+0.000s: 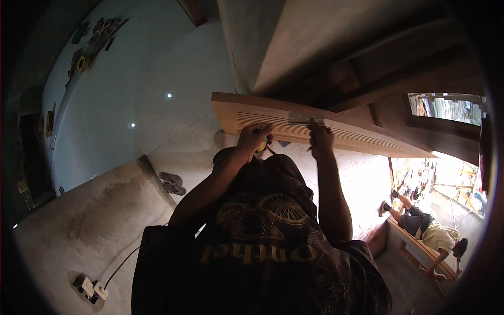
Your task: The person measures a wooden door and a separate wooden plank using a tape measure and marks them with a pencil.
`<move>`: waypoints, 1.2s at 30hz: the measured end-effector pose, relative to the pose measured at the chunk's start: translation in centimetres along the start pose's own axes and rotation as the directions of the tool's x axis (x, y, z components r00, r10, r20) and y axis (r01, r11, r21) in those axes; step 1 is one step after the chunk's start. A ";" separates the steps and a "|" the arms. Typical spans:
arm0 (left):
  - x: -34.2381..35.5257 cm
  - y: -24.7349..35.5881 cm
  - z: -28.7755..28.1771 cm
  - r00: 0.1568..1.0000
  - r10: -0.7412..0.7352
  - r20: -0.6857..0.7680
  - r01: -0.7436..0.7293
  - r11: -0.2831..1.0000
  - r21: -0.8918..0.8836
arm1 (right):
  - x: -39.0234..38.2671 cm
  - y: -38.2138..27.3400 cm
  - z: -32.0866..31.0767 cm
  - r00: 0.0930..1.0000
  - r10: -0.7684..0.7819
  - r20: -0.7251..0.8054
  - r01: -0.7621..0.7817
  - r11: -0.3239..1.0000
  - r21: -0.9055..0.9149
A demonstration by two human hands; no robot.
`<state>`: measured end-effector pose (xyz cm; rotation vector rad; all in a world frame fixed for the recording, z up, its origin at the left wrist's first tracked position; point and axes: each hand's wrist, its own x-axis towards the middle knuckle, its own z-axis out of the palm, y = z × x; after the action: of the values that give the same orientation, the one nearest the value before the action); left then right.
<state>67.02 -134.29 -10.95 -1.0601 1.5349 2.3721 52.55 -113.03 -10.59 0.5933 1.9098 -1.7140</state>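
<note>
From where I stand, the far left shows a cluster of tools and offcuts (97,39) strung along a long straight strip (73,97) on the pale floor (184,63). The floor runs from there across to the near end of a grooved wooden panel (367,139), leaving room to step on that side. Lower down, the edge of a stained, plastered wall (105,210) cuts in, with a pair of dark slippers (172,184) just beside its corner and a socket (93,289) trailing a black cable (123,265).

In the middle, the panel stretches sideways in front of the wearer, its squared left end standing free over the floor and its plain upper edge bordering the fine grooves. The left hand (254,137) is at the panel's left part, fingers bent; I cannot tell whether they grip the small yellow item (261,146) just below them. The right hand (322,139) is farther along, fingers curled in, right by a flat grey piece (304,119) over the grooves (too blurred to say whether it is gripped).

Beyond the upper edge, dark timbers (409,79) crowd close. Farther right, daylight pours through a framed opening (446,107), and another person (441,236) bends over a wooden frame (409,239), well apart from the panel.
</note>
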 end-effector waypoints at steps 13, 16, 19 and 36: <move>3.8 1.5 -1.7 0.999 -0.043 -0.026 0.033 0.955 -0.294 | -2.5 0.5 10.6 0.984 0.175 0.010 -0.175 0.973 0.150; 4.2 1.1 -2.0 1.000 -0.015 -0.002 0.014 0.952 -0.306 | -2.4 0.7 10.9 0.982 0.186 0.008 -0.185 0.969 0.162; 4.5 0.9 -2.0 1.000 -0.011 -0.006 0.009 0.957 -0.289 | -2.4 0.8 11.3 0.983 0.184 -0.008 -0.180 0.968 0.173; 4.5 0.9 -1.5 0.998 -0.001 -0.066 -0.015 0.969 -0.248 | -1.8 0.2 11.3 0.983 0.183 0.004 -0.182 0.973 0.142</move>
<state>63.99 -137.13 -13.33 -1.1933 1.2849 2.6110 54.96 -124.23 -10.51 0.8049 1.6910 -1.7388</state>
